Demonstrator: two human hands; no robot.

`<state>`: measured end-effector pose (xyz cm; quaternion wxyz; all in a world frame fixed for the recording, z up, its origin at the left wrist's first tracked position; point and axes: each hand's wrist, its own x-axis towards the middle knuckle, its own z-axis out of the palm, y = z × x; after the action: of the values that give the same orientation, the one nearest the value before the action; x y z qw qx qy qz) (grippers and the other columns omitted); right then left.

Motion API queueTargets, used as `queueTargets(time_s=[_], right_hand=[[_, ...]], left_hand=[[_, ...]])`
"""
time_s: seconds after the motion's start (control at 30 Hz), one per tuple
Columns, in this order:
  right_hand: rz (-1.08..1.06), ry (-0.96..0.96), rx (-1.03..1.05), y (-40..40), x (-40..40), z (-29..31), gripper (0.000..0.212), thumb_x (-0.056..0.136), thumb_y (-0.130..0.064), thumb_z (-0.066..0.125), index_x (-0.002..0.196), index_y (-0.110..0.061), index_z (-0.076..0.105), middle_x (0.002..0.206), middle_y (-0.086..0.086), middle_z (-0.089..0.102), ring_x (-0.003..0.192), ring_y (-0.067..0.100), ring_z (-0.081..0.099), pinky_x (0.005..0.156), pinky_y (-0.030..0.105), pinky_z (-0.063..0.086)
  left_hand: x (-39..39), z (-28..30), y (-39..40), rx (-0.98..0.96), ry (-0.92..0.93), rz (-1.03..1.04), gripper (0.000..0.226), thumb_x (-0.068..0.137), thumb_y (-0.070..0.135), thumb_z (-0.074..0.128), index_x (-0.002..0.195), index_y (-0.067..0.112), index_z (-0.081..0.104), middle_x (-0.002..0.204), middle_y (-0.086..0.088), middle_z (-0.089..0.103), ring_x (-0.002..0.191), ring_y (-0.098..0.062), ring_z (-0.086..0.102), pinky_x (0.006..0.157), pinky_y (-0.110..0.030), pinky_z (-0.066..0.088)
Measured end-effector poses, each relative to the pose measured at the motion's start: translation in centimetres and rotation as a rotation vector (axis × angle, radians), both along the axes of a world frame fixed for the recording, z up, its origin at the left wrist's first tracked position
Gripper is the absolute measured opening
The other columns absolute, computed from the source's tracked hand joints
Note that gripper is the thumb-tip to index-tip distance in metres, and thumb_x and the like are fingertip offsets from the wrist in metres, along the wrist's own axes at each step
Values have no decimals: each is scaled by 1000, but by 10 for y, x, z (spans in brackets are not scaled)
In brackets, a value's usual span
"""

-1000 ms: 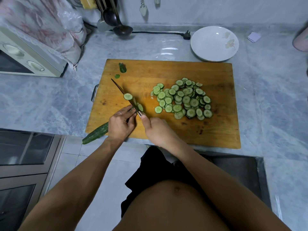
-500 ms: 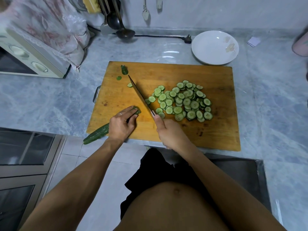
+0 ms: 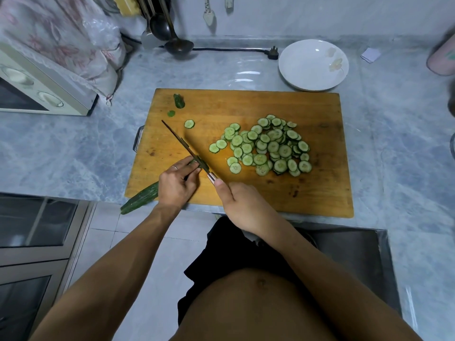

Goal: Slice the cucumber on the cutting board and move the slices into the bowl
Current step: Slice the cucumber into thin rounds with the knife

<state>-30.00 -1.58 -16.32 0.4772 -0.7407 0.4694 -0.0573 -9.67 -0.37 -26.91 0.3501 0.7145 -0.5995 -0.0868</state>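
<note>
A person stands at a grey marbled counter (image 3: 61, 148), slicing on a rectangular wooden cutting board (image 3: 320, 183) with a worn, stained surface. The left hand (image 3: 176, 183) curls over the cucumber (image 3: 140, 200), pinning it to the board; the dark green, ridged uncut end sticks out behind that hand, past the board's near corner. The right hand (image 3: 242, 205) is wrapped around the handle of a knife (image 3: 183, 146), thumb along the top. The long thin blade runs forward from that grip and lies right against the left fingertips (image 3: 195, 166), where the cut end is mostly hidden.

The risk appears to be the blade nicking those fingertips, since they sit tight to the edge. The wet, round cucumber could also roll.

To the right of the blade lies a loose pile of slices (image 3: 267, 146), thin pale discs with dark rims. Beyond the board's far right corner sits an empty, glossy white bowl (image 3: 314, 64).
</note>
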Motion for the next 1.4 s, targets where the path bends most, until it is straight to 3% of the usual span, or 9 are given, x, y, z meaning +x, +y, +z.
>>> queueTargets(time_s=[0.1, 0.33, 0.43, 0.57, 0.63, 0.77, 1.13, 1.27, 1.4], right_hand=[[5, 11, 22, -1, 1, 1, 56, 105, -49, 20, 63, -17, 39, 64, 2, 44, 72, 24, 47, 66, 33, 31], [-32, -16, 167, -17, 0, 4, 67, 103, -55, 18, 56, -13, 39, 40, 0, 40, 31, 20, 48, 40, 25, 38], [-22, 19, 117, -19, 12, -1, 65, 106, -48, 19, 57, -11, 41, 47, 4, 45, 42, 21, 51, 48, 31, 38], [-40, 39, 65, -12, 26, -14, 60, 106, -45, 19, 74, -8, 53, 76, 10, 55, 87, 31, 56, 71, 32, 34], [-43, 39, 62, -10, 27, -18, 58, 106, -46, 19, 75, -9, 53, 80, 10, 55, 93, 32, 55, 74, 33, 33], [-51, 51, 69, -13, 22, -16, 58, 105, -48, 21, 72, -12, 52, 78, 8, 55, 89, 30, 55, 72, 32, 34], [-6, 18, 0, 3, 4, 3, 55, 106, -46, 22, 63, -17, 40, 65, 1, 45, 78, 25, 46, 69, 33, 29], [4, 25, 1, 8, 4, 6, 55, 106, -46, 23, 63, -17, 40, 64, 1, 44, 73, 23, 45, 65, 33, 27], [-17, 2, 37, 7, 5, 10, 58, 106, -46, 23, 64, -12, 44, 66, 5, 49, 72, 24, 50, 66, 37, 36]], left_hand=[[1, -1, -1, 1, 4, 3, 33, 88, 30, 54, 98, 11, 79, 115, -7, 71, 103, -18, 69, 87, -28, 55], [5, -9, -3, -2, -13, -2, 19, 82, 8, 72, 100, 8, 78, 111, -9, 72, 101, -17, 69, 90, -28, 54], [2, -7, -4, 9, -32, 6, 19, 82, 8, 71, 99, 7, 78, 109, -10, 73, 101, -18, 69, 92, -24, 51], [1, -1, -4, 14, -46, 3, 21, 82, 13, 65, 97, 6, 78, 108, -11, 73, 101, -20, 69, 91, -21, 49], [2, 0, -4, 15, -31, 10, 23, 83, 17, 63, 98, 7, 78, 109, -10, 73, 102, -17, 69, 92, -21, 50], [-1, -1, -5, 9, 31, 45, 17, 81, 12, 72, 97, 9, 78, 106, -8, 74, 101, -11, 67, 95, -9, 43], [-1, 6, -5, 22, 115, 64, 37, 82, 34, 57, 94, 8, 79, 105, -6, 74, 100, -13, 69, 88, -30, 56], [1, 4, -5, 28, 95, 69, 22, 83, 22, 62, 86, 8, 79, 95, -4, 76, 86, -16, 72, 72, -33, 58], [1, 5, -4, 21, 122, 78, 32, 82, 31, 59, 90, 8, 80, 101, -5, 75, 95, -14, 71, 81, -33, 58]])
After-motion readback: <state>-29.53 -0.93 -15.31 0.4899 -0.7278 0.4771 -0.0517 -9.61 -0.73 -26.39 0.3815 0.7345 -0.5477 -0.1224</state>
